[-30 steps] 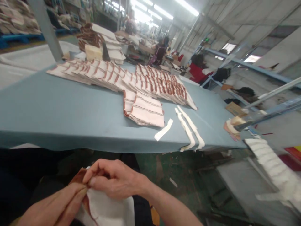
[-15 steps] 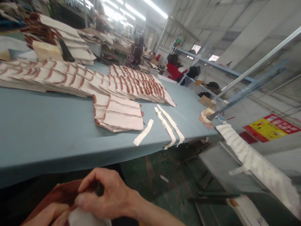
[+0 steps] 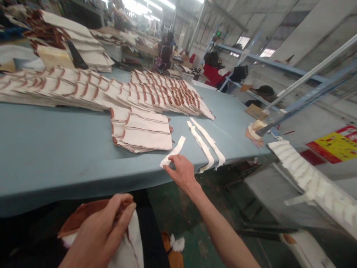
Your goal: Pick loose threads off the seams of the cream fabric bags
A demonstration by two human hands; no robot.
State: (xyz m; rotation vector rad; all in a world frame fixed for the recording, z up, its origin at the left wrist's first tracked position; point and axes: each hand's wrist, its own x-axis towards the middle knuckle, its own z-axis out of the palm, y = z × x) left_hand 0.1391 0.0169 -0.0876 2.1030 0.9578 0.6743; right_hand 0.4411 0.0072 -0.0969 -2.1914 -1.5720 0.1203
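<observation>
A brown-and-white fabric piece is at my lap, below the table edge. My left hand pinches its upper edge, thumb against bent fingers; the palm hides part of the piece. Stretched out to the table's front edge, my right hand is at the lower end of a short white strip. Its thumb and index finger are apart there, and the strip lies flat. Just right of it, two longer white strips hang slightly over the edge. A small stack of white pieces with brown edges lies left of the short strip.
Long overlapping rows of similar pieces lie across the blue table. Taller stacks stand behind at left. At right, a lower grey stand bears a row of white pieces. A person is in the background.
My right hand has left the fabric piece at my lap and moved forward and right to the short strip. My left hand still grips the piece. The view has shifted slightly right.
</observation>
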